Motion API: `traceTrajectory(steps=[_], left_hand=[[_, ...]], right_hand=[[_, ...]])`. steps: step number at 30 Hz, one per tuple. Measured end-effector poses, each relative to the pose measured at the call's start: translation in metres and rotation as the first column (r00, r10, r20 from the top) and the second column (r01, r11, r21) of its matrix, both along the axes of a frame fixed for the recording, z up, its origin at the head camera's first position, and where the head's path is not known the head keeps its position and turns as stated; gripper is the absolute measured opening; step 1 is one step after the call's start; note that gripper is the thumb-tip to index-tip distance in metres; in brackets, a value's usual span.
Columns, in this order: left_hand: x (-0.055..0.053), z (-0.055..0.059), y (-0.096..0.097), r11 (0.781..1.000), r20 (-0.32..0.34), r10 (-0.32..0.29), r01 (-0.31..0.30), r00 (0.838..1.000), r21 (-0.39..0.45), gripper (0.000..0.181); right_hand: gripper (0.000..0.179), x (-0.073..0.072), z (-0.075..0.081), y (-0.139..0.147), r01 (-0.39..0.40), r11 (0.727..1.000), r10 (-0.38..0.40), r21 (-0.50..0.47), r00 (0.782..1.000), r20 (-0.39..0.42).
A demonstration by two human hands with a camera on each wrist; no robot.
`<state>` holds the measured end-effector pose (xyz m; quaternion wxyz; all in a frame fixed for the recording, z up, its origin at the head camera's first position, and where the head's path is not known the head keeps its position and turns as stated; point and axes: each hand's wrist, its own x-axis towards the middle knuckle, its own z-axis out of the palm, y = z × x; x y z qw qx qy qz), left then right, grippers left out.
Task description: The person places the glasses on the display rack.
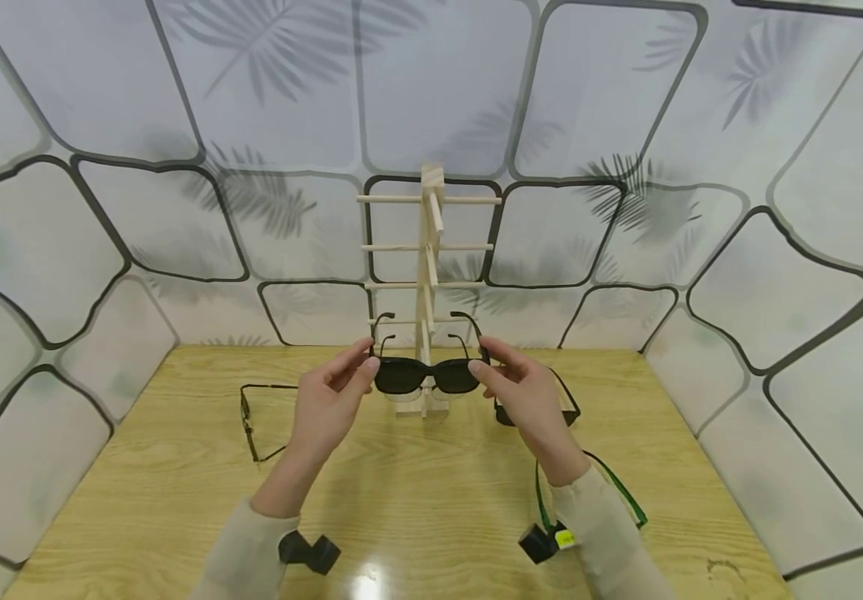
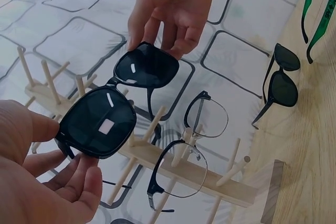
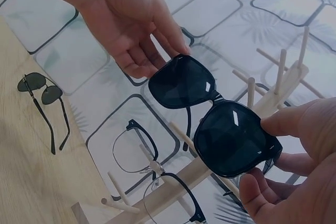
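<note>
Both hands hold one pair of black sunglasses [image 1: 401, 377], lenses toward me and temples pointing at a wooden peg rack [image 1: 432, 175]. My left hand [image 1: 330, 408] pinches the frame at its left corner between thumb and fingers. At the opposite corner, my right hand [image 1: 525, 400] grips the frame the same way. In the left wrist view the sunglasses [image 2: 100, 121] hang in front of the rack's pegs, apart from the half-rim eyeglasses [image 2: 181, 174]. Those clear-lensed glasses sit low on the rack, also visible in the right wrist view.
On the wooden table [image 1: 401, 500], thin-framed sunglasses [image 1: 247, 425] lie left of the rack. Black sunglasses [image 1: 506, 415] lie to its right, partly behind my right hand. Green-templed glasses [image 1: 626, 496] are nearer, partly under the right forearm. A patterned backdrop [image 1: 431, 100] stands behind.
</note>
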<state>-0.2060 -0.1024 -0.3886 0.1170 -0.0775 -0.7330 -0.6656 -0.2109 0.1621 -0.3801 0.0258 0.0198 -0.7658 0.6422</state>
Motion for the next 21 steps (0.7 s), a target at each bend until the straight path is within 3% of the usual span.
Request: traceTrajectory(steps=[7,21], left_hand=[[-0.002,0.002,0.001,1.0,0.029,0.021,-0.021,0.999,0.007,0.039],[-0.011,-0.001,-0.001,1.0,0.064,0.003,-0.003,0.998,0.01,0.042]], right_hand=[[0.05,-0.002,0.0,-0.003,0.007,1.0,-0.007,0.008,1.0,0.005],[0.048,-0.013,-0.002,-0.008,0.037,0.999,-0.037,-0.001,0.999,-0.002]])
